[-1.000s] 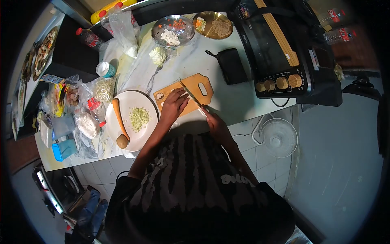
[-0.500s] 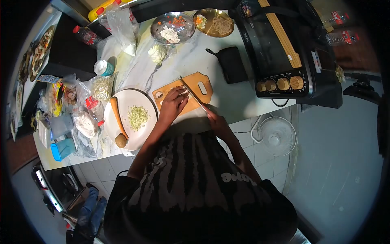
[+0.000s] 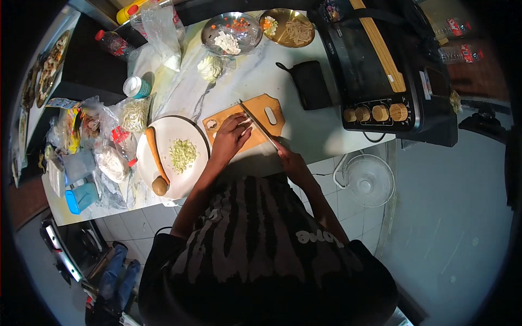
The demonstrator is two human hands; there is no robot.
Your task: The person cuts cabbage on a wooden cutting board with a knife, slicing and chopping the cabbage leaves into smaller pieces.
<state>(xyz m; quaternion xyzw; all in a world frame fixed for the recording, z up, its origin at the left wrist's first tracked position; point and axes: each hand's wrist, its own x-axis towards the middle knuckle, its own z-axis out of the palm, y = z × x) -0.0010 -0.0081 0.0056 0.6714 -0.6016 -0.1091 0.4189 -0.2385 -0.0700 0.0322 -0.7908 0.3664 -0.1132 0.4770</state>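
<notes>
My right hand (image 3: 292,164) is closed round the handle of a knife (image 3: 258,121). Its long blade lies slanted across the wooden cutting board (image 3: 254,105), just right of my other hand's fingertips. My left hand (image 3: 232,135) rests on the board with bent fingers, pressing on a pale piece of food (image 3: 249,118) that is mostly hidden under them. At the board's left end sits a small pale, brown-edged slice (image 3: 211,124). Close by on the left, a large white plate (image 3: 187,126) holds chopped light-green vegetable (image 3: 183,155) and a wooden-handled tool (image 3: 154,151) with a round end.
Behind the board stand a steel plate (image 3: 210,45) and a brass-coloured plate (image 3: 281,39) with cut food. A black pouch (image 3: 311,87) and a black oven (image 3: 375,81) are on the right. Bags, bottles and a blue-lidded box (image 3: 81,198) crowd the left. A person's legs (image 3: 120,277) show lower left.
The knife's tip has moved slightly left, and the blade stays beside my left fingers. Both hands keep nearly the same places. The whole view has shifted a little.
</notes>
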